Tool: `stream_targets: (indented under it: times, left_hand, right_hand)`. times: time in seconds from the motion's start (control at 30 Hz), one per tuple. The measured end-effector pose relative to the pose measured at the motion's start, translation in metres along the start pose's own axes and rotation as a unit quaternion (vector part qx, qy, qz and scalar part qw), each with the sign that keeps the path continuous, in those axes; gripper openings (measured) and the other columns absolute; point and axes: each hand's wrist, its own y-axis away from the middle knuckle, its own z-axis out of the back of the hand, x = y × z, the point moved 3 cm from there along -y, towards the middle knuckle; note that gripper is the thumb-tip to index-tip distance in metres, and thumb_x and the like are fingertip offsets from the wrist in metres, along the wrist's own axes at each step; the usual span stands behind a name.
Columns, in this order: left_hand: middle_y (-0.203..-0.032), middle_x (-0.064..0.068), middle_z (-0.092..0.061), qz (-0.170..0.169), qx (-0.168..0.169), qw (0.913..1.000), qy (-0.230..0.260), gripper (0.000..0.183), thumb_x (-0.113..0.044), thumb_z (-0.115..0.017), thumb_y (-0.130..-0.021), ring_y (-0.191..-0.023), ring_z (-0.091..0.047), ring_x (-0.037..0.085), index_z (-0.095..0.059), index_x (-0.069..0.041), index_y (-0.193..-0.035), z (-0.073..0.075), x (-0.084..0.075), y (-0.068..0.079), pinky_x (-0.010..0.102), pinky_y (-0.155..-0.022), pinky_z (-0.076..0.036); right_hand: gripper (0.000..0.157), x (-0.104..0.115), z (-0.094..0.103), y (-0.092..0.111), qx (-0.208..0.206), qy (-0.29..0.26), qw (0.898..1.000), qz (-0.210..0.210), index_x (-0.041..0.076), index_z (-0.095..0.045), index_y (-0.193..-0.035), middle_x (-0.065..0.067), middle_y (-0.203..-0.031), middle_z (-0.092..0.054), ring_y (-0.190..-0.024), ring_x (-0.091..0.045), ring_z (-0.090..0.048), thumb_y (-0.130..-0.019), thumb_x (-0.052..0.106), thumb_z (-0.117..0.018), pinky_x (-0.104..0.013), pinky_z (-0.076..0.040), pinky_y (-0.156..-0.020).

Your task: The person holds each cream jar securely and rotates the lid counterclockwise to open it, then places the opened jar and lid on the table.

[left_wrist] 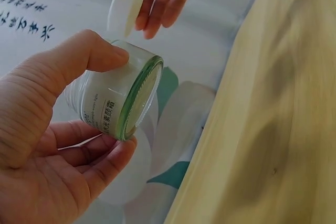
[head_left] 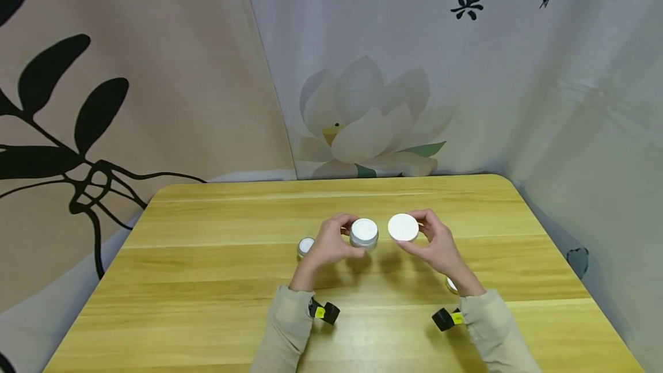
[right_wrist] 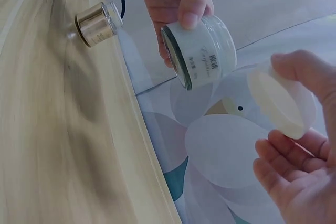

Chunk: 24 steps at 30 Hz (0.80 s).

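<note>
My left hand (head_left: 330,243) grips a glass cream jar (head_left: 364,233) between thumb and fingers, above the table. Dark printed writing runs along the jar's side in the left wrist view, and its thick greenish glass base (left_wrist: 140,98) faces the table. Close to its right, my right hand (head_left: 439,246) pinches a round white lid (head_left: 403,227) by the edge. Lid and jar are apart, with a small gap between them. The lid's hollow underside (right_wrist: 275,103) faces the jar in the right wrist view.
A small gold jar (right_wrist: 97,24) stands on the wooden table (head_left: 207,281), beside my left wrist. Partly hidden under my right forearm lies a gold-rimmed white lid (head_left: 452,285). Behind the table hangs a printed curtain (head_left: 373,33) with a lotus, leaves and black characters.
</note>
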Motion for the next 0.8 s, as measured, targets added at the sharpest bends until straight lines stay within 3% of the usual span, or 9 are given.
stream_targets:
  times: [0.23,0.43,0.8]
  left_hand:
    - [-0.103,0.011,-0.061,0.009,-0.001,1.0000,-0.002,0.053,-0.006,-0.078,-0.062,-0.088,-0.054,0.018,-0.061,0.003,-0.111,0.004,0.002,0.001,0.034,-0.080,-0.052]
    - [-0.105,0.011,-0.061,0.025,-0.001,0.9996,-0.011,0.055,-0.005,-0.079,-0.062,-0.091,-0.055,0.020,-0.059,0.004,-0.113,0.006,0.007,0.003,0.030,-0.080,-0.051]
    - [-0.105,0.011,-0.060,0.042,-0.007,0.9991,-0.009,0.055,-0.003,-0.079,-0.063,-0.092,-0.055,0.020,-0.058,0.005,-0.113,0.007,0.017,0.003,0.031,-0.082,-0.051]
  right_hand:
    - [0.051,-0.003,0.005,0.004,-0.008,-0.009,1.000,-0.012,-0.012,-0.047,-0.107,-0.028,-0.114,-0.052,-0.104,-0.007,-0.053,-0.064,-0.017,-0.075,-0.015,-0.043,-0.088]
    - [0.051,-0.003,0.009,0.008,-0.011,0.016,0.999,-0.034,-0.010,-0.048,-0.106,-0.026,-0.116,-0.055,-0.106,-0.003,-0.052,-0.064,-0.014,-0.077,-0.013,-0.041,-0.090]
    - [0.051,0.027,0.011,0.009,-0.015,0.097,0.994,-0.048,-0.013,-0.049,-0.105,-0.027,-0.110,-0.057,-0.101,-0.006,-0.053,-0.062,-0.015,-0.077,-0.011,-0.042,-0.086]
